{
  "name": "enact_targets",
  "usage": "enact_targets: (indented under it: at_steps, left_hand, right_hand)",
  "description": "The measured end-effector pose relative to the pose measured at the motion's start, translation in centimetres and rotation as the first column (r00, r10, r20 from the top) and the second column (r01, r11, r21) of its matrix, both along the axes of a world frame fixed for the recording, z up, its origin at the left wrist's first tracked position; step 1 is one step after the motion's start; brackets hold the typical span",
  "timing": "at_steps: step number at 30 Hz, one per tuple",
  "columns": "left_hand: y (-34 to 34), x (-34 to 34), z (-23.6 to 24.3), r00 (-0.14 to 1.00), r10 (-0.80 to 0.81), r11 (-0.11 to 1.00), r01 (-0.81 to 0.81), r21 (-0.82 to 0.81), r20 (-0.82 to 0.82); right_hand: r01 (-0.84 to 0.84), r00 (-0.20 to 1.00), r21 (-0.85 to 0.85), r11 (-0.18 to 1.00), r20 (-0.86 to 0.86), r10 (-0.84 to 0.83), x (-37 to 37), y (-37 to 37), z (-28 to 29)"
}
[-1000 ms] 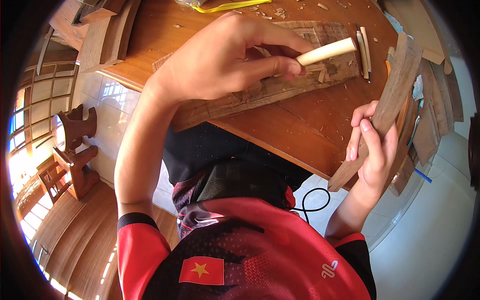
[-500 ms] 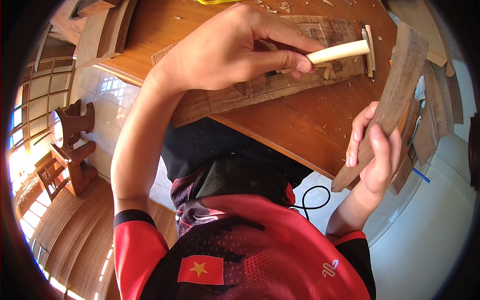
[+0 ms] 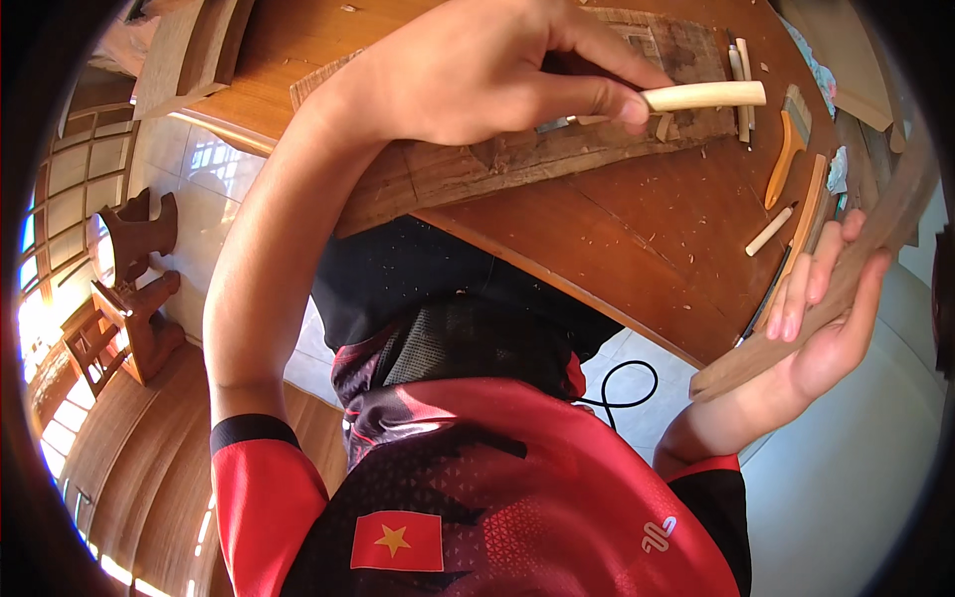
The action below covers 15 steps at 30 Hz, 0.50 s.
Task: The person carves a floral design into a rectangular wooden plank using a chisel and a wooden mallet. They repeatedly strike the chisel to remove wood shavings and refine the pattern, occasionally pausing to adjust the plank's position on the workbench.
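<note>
My left hand (image 3: 487, 75) is closed around a carving chisel, its pale wooden handle (image 3: 708, 96) pointing right between thumb and fingers. A bit of the metal shaft shows under the hand; the cutting tip is hidden. Below the hand lies a thick brown wooden board (image 3: 438, 179) with carved recesses and loose chips. My right hand (image 3: 836, 308), at the table's right edge, grips a long dark wooden bar (image 3: 875, 239). The bar is tilted, its far end rising to the right, apart from the chisel.
On the table (image 3: 617, 249) are a flat brush (image 3: 791, 144), a short pale-handled tool (image 3: 771, 229) and slim tools (image 3: 740, 85) beside the board. A crumpled cloth (image 3: 811, 65) and wood pieces line the right side. Timber (image 3: 194, 60) stands at the far left.
My right hand has swung the wooden bar outward to the right, uncovering the brush and the short pale-handled tool. My left hand, still gripping the chisel, appears slightly higher and further right.
</note>
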<state>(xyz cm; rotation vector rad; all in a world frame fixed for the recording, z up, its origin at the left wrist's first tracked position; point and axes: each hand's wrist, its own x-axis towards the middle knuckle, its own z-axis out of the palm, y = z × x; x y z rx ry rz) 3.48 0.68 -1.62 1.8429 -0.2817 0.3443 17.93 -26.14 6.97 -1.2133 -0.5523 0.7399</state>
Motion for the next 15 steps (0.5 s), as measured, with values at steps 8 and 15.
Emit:
enact_targets:
  at_steps: [8,15]
  left_hand:
    - [-0.5,-0.3,2.0,0.999,0.037,0.997,-0.035,0.074,-0.029]
    - [-0.3,-0.1,0.2,1.0,0.029,0.993,-0.029,0.111,-0.004]
  right_hand:
    - [0.129,0.989,-0.172,0.977,-0.05,-0.14,-1.3,0.1,-0.3]
    - [0.071,0.995,-0.304,0.95,-0.041,-0.088,-1.9,-0.3,-1.0]
